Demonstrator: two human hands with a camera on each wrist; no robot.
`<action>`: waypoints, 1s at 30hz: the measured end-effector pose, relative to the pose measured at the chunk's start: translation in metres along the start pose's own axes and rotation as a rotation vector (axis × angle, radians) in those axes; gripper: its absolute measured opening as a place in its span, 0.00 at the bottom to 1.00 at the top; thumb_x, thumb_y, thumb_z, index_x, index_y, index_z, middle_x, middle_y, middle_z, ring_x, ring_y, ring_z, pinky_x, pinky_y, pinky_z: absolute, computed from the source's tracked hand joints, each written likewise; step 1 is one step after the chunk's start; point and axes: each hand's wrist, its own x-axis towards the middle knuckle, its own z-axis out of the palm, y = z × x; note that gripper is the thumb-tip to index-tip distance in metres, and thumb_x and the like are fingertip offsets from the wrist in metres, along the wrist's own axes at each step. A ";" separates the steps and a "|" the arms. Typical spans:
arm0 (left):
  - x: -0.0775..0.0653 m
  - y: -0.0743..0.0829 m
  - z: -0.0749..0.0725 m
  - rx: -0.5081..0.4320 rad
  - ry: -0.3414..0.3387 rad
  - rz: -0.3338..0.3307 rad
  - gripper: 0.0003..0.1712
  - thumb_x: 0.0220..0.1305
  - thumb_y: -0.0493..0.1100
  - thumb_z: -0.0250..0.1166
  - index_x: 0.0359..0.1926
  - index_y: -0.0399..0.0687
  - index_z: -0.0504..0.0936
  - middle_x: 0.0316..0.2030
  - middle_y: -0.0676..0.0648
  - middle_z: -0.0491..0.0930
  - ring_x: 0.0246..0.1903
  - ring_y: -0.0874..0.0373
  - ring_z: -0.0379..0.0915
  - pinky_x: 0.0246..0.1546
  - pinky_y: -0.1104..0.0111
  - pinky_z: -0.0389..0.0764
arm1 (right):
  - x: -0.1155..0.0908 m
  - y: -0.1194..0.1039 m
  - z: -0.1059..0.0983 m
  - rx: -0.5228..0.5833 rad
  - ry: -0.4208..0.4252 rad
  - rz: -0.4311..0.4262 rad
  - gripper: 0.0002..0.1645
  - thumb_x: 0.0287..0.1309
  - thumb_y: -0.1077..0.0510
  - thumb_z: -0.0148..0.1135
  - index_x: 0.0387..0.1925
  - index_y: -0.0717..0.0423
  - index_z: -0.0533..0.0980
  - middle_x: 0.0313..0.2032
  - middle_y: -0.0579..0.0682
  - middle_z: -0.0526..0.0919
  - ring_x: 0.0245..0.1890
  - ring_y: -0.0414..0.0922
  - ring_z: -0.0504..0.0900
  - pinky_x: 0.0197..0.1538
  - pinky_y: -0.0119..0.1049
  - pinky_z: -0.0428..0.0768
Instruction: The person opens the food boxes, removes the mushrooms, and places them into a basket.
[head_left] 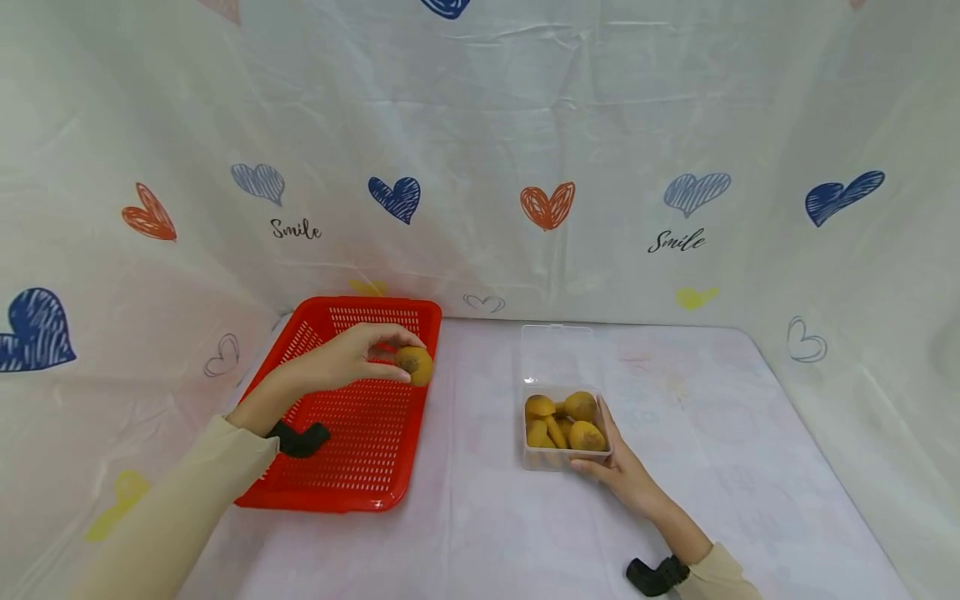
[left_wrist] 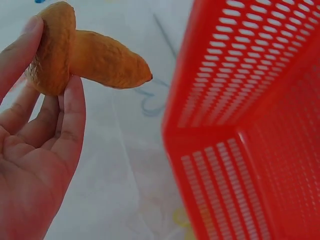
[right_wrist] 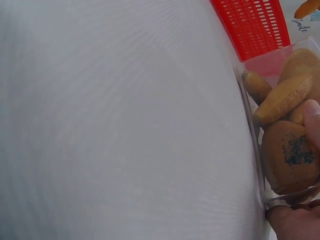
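A yellow-brown mushroom point(left_wrist: 102, 60) is pinched by its cap between the thumb and fingers of my left hand point(head_left: 367, 354). In the head view the mushroom point(head_left: 415, 365) is over the right rim of the red basket point(head_left: 360, 492), its cap toward the camera. My right hand point(head_left: 626, 471) grips a clear plastic box point(head_left: 547, 461) at its near right corner. Several similar mushrooms point(head_left: 587, 436) lie inside the box. The right wrist view shows the box wall point(right_wrist: 252, 125) and mushrooms point(right_wrist: 285, 100) at its right edge, with part of my right hand point(right_wrist: 295, 220).
The box's clear lid point(head_left: 557, 354) stands raised at the back. A white cloth point(head_left: 480, 533) covers the table, and a white curtain point(head_left: 480, 108) printed with hearts hangs behind it. The red basket has slotted walls and stands left of the box.
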 end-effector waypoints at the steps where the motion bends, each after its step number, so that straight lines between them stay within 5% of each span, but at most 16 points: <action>1: -0.003 -0.003 -0.002 -0.002 0.007 -0.006 0.24 0.60 0.39 0.72 0.57 0.45 0.79 0.48 0.48 0.80 0.51 0.52 0.75 0.52 0.66 0.80 | 0.000 0.000 0.000 -0.003 -0.001 0.002 0.63 0.65 0.57 0.66 0.78 0.51 0.28 0.76 0.68 0.38 0.73 0.70 0.41 0.60 0.64 0.69; 10: -0.020 -0.029 -0.007 0.019 0.080 -0.055 0.22 0.60 0.36 0.72 0.56 0.41 0.79 0.48 0.46 0.80 0.51 0.48 0.75 0.51 0.68 0.81 | 0.000 -0.001 0.000 0.003 -0.001 0.033 0.64 0.65 0.55 0.67 0.79 0.49 0.27 0.76 0.66 0.38 0.74 0.67 0.41 0.61 0.63 0.69; 19: -0.022 -0.059 -0.007 0.054 0.157 -0.069 0.18 0.61 0.36 0.71 0.51 0.38 0.80 0.45 0.45 0.81 0.48 0.47 0.75 0.54 0.52 0.79 | 0.000 -0.001 0.000 0.004 0.001 0.027 0.64 0.65 0.55 0.67 0.79 0.48 0.27 0.76 0.67 0.38 0.74 0.67 0.42 0.61 0.56 0.72; 24: -0.019 -0.079 -0.003 0.057 0.174 -0.085 0.16 0.60 0.36 0.72 0.48 0.38 0.80 0.43 0.44 0.81 0.45 0.48 0.74 0.49 0.59 0.80 | 0.000 -0.001 0.000 -0.001 0.007 0.022 0.63 0.64 0.56 0.67 0.79 0.49 0.28 0.76 0.69 0.39 0.73 0.69 0.43 0.57 0.48 0.76; 30: -0.014 -0.102 0.004 0.041 0.203 -0.111 0.16 0.59 0.35 0.72 0.47 0.35 0.81 0.42 0.42 0.82 0.43 0.48 0.75 0.45 0.68 0.80 | -0.002 -0.002 0.001 0.002 0.015 0.022 0.63 0.64 0.58 0.67 0.79 0.49 0.29 0.76 0.69 0.39 0.73 0.69 0.42 0.59 0.57 0.73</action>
